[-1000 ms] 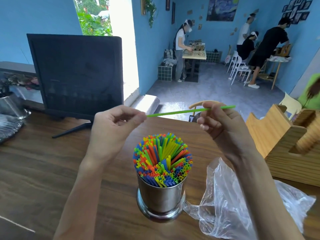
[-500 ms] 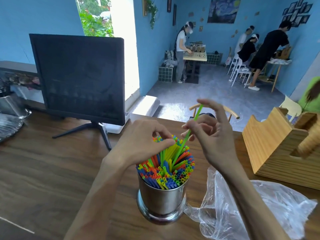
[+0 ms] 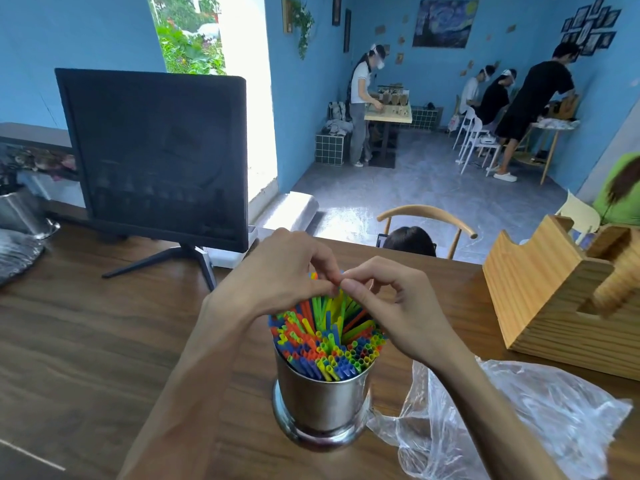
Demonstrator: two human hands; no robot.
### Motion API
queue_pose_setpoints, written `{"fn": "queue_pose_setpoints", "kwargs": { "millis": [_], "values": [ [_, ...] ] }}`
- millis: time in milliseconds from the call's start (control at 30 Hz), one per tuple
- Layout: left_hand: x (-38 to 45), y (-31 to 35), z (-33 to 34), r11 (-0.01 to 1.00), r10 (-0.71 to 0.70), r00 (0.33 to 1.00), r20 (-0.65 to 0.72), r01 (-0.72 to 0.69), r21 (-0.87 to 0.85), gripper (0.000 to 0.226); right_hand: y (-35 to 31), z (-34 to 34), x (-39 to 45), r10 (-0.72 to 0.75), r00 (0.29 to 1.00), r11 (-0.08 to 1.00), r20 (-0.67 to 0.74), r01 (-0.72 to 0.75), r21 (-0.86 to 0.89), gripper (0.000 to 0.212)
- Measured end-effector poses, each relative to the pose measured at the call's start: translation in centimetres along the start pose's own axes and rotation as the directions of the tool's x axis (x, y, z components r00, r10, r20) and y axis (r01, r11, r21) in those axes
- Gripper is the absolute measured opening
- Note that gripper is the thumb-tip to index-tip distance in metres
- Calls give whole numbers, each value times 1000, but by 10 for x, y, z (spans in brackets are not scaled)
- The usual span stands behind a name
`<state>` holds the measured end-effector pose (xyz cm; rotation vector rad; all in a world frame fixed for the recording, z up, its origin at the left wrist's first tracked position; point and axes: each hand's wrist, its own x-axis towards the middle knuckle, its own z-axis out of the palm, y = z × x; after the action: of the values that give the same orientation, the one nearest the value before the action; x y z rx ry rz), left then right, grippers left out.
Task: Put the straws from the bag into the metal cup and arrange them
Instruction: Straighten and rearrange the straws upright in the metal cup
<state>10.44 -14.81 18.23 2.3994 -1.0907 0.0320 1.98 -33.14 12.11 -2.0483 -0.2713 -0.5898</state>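
Observation:
A metal cup [image 3: 322, 400] stands on the wooden table, packed with upright coloured straws [image 3: 329, 344]. Both hands hover just over the far side of the bundle, fingertips meeting. My right hand [image 3: 391, 306] pinches the top end of a green straw [image 3: 337, 299] that stands nearly upright among the others. My left hand [image 3: 287, 275] has curled fingers whose tips pinch the same straw end from the left. The clear plastic bag [image 3: 502, 420] lies crumpled right of the cup, and I see no straws in it.
A dark monitor [image 3: 156, 157] on a stand is at the back left. A wooden holder [image 3: 554, 296] sits at the right, close to the bag. A metal bucket [image 3: 17, 213] is at the far left edge. People work at tables in the room beyond.
The green straw went from held level between both hands to upright in the cup. Both hands came down and together over the bundle.

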Motion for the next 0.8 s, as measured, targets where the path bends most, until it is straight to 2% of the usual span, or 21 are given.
{"fn": "queue_pose_setpoints", "kwargs": {
  "millis": [67, 267, 367, 467, 567, 700, 800],
  "values": [
    [-1, -1, -1, 1000, 12, 999, 35, -12, -14, 14, 1, 0, 0, 4, 1000, 1000, 0, -4, 5, 5],
    [4, 0, -10, 997, -30, 961, 275, 47, -57, 14, -1, -1, 0, 36, 999, 999, 9, -36, 31, 5],
    [7, 3, -12, 998, -42, 954, 296, 57, -41, 9, -3, -2, -1, 21, 1000, 1000, 17, -21, 23, 7],
    [5, 5, -17, 996, -28, 986, 163, 40, -75, 5, -2, -2, -2, 17, 1000, 999, 11, -17, 38, 13],
    [1, 4, -31, 984, -11, 994, -112, -9, -180, 5, -3, -2, -1, 52, 998, 992, -24, -49, 120, 20],
    [-4, 11, -47, 923, -48, 894, -445, -131, -363, 16, -7, 1, 5, 85, 996, 988, 37, -89, 124, 37],
    [-7, 15, -47, 844, -116, 787, -607, -244, -478, 17, -7, 5, 10, 76, 994, 995, 73, -81, 57, 22]
  ]
}}
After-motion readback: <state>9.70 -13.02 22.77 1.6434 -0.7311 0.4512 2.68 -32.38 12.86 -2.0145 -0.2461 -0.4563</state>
